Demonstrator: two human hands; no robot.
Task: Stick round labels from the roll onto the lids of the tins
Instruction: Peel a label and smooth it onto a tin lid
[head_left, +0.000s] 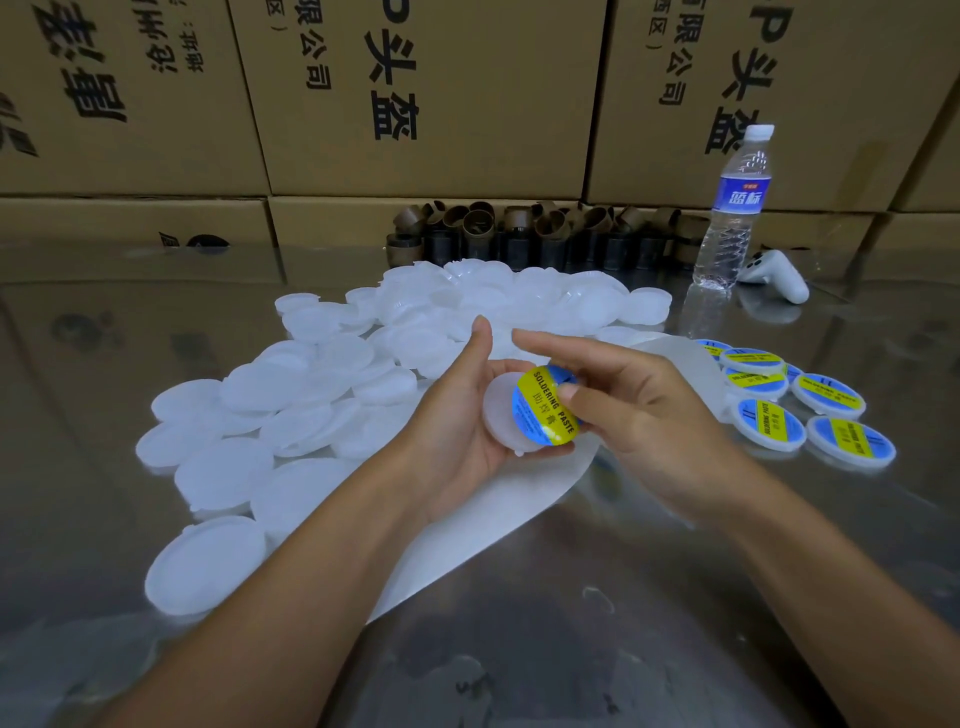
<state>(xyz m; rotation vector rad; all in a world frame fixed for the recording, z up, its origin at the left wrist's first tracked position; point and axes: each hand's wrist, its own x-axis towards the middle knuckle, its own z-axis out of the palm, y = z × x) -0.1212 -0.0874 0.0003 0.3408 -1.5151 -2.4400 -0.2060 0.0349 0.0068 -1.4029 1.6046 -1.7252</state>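
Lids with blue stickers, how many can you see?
8: one lid in the left hand, seven lids bunched at the table's right, overlapping; more may be hidden.

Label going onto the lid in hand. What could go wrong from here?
1. The label sits toward the right edge of the lid that the left hand holds; pressed down so by the thumb of the right hand, it may end off-centre or creased.
2. The backing strip runs beneath both arms; a dragged arm might pull it into the labelled tins.
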